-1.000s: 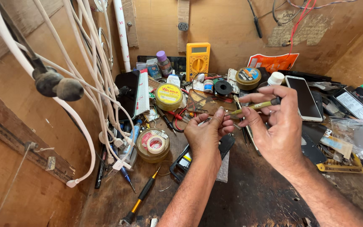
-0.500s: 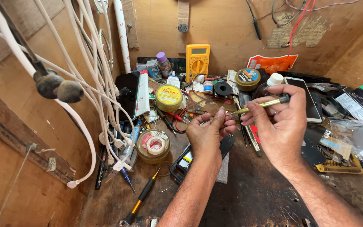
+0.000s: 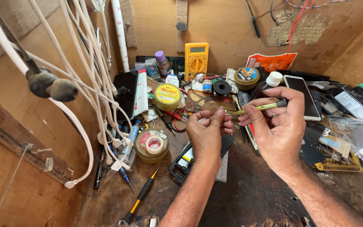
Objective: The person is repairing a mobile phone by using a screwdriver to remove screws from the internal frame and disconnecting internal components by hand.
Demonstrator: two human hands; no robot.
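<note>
My left hand [image 3: 209, 134] is held above the cluttered wooden bench, its fingertips pinched on something too small to make out. My right hand [image 3: 280, 126] grips a thin yellow-green tool with a black end [image 3: 260, 107], its tip pointing left toward the left fingertips. Just under my left wrist lies an opened phone with its battery showing [image 3: 190, 159]. A smartphone with a dark screen [image 3: 302, 96] lies behind my right hand.
A yellow multimeter [image 3: 196, 61] leans on the back wall. Round tins [image 3: 167, 96] and a tape roll in a tin [image 3: 152, 145] sit at the left. White cables [image 3: 85, 75] hang down the left side. A yellow-handled screwdriver [image 3: 141, 197] lies near the front.
My right hand has turned and lifted the thin tool, bringing its tip closer to my left fingertips. My left hand has stayed nearly in place.
</note>
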